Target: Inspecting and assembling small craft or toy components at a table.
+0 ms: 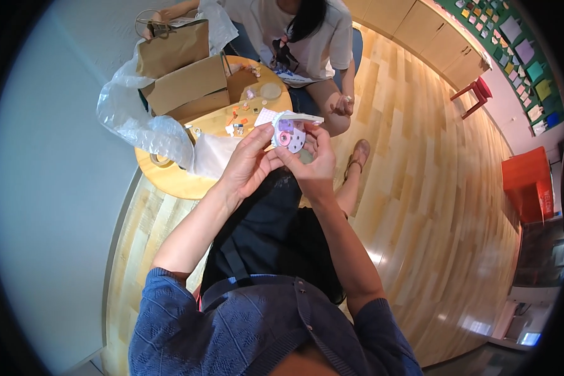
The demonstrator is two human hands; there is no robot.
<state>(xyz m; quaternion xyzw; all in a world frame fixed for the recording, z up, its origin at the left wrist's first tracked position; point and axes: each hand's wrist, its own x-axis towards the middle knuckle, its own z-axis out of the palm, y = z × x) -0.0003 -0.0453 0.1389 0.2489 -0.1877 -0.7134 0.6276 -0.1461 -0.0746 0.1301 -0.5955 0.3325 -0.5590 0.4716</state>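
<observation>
A small white-and-purple craft piece (292, 139) with a pink ring and dark dots is held up in front of me, over the table's near right side. It looks like a miniature room, though I cannot tell its exact kind. My left hand (249, 164) pinches its left edge, beside a pink checked flap (265, 117). With the thumb below and fingers behind the right side, my right hand (313, 164) grips the same piece. A pale strip projects along its top edge. The fingers partly hide the piece.
On the round wooden table (169, 183) stand an open cardboard box (188, 88), a brown paper bag (172, 49), clear plastic wrap (125, 100), a tape roll (161, 160) and several tiny coloured parts (235, 119). Another person (294, 37) sits across. A red stool (476, 97) stands farther right.
</observation>
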